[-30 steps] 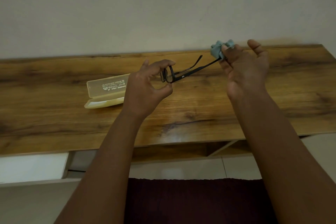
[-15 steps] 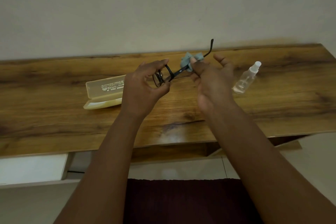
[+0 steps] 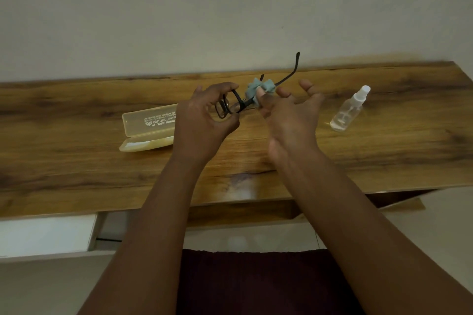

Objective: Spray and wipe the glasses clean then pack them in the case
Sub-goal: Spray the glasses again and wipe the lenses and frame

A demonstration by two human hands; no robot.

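Left hand [image 3: 204, 120] grips the front of the black glasses [image 3: 231, 107], thumb under, fingers curled over the top, held up above the desk [image 3: 76, 161]. Right hand [image 3: 289, 120] pinches a blue-grey cloth [image 3: 258, 89] round one temple arm near the hinge; other fingers spread loose. That arm's tip sticks up past the cloth twd the wall. Case [image 3: 147, 130] lies open on desk just left of the left hand, lid up w/ print inside; nothing seen in its tray. Spray bottle [image 3: 349, 110] stands tilted to the right, clear, liquid low at bottom.
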